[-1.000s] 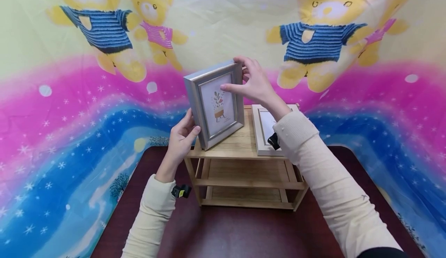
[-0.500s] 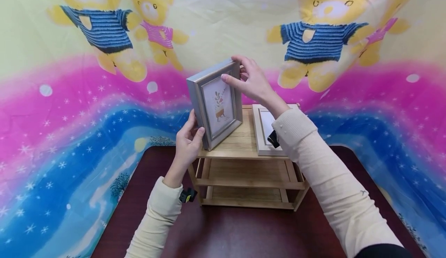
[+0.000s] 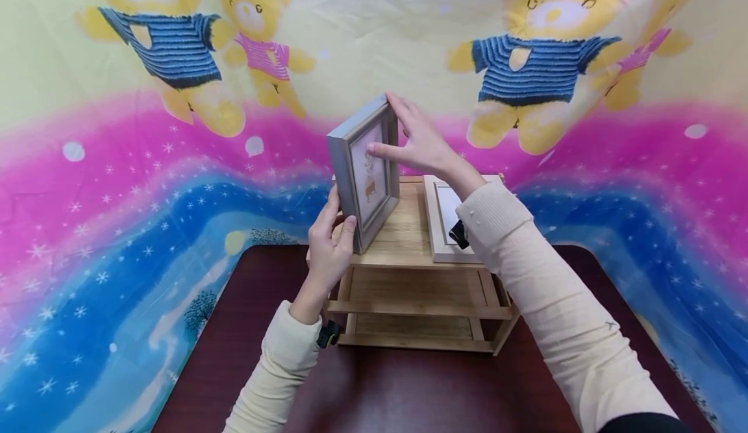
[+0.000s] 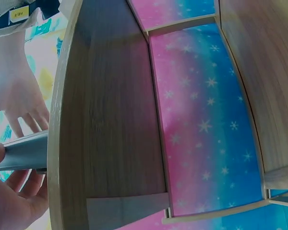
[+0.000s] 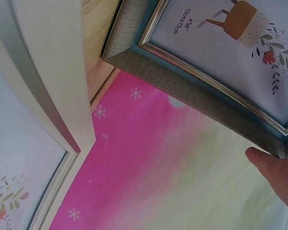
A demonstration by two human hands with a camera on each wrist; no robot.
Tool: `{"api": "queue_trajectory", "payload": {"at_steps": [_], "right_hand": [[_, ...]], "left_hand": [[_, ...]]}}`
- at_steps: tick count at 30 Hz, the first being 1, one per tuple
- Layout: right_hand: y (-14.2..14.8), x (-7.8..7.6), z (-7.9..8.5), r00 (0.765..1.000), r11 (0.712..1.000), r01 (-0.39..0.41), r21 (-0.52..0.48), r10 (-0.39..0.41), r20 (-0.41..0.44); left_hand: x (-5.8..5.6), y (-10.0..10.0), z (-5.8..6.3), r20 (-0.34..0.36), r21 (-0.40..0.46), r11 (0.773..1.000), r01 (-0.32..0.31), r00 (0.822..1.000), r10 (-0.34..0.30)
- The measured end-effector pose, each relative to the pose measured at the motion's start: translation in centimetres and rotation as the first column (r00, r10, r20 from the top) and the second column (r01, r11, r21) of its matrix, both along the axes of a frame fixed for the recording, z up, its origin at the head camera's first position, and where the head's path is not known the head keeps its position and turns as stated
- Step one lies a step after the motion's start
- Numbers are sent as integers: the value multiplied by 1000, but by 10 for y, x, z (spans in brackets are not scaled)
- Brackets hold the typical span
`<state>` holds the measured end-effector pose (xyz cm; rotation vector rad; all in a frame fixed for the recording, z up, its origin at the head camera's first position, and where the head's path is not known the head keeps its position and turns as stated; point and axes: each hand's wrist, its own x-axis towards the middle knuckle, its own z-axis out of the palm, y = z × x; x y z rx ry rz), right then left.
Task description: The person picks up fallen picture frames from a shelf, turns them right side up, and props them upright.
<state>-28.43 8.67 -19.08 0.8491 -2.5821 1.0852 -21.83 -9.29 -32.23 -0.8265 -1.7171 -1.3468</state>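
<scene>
A silver-grey picture frame [image 3: 369,189] with a potted-plant print stands nearly upright on the left part of the wooden rack's top [image 3: 411,235], turned at an angle. My left hand [image 3: 330,251] grips its lower left edge, thumb on the front and fingers behind. At the upper right corner my right hand [image 3: 423,144] holds it, with the thumb across the front and the other fingers at the far edge. In the right wrist view a fingertip [image 5: 273,172] touches a corner of the frame. The left wrist view shows the frame edge-on [image 4: 26,149] between thumb and fingers.
A cream picture frame [image 3: 452,253] lies flat on the right of the rack top, partly hidden by my right sleeve. The rack has lower shelves [image 3: 415,287] and stands on a dark red table [image 3: 409,394]. A printed bear cloth [image 3: 374,37] hangs behind.
The silver-grey frame has turned so its face points more to the right and its left side shows more. My left hand has moved right with its lower edge; my right hand has shifted slightly left.
</scene>
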Motion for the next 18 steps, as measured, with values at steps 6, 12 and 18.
{"api": "queue_trajectory", "payload": {"at_steps": [6,12,18], "right_hand": [[2,0,-3,995,998,-39,44,43,-95],[4,1,-7,972,990,-74,120,99,-215],[4,7,-6,964,985,-80,150,115,-241]], "left_hand": [[0,4,-1,-14,-11,1000,-28,1000,28],[1,7,-1,-10,-41,997,-72,997,71],[2,12,0,-28,-46,995,-89,996,88]]}}
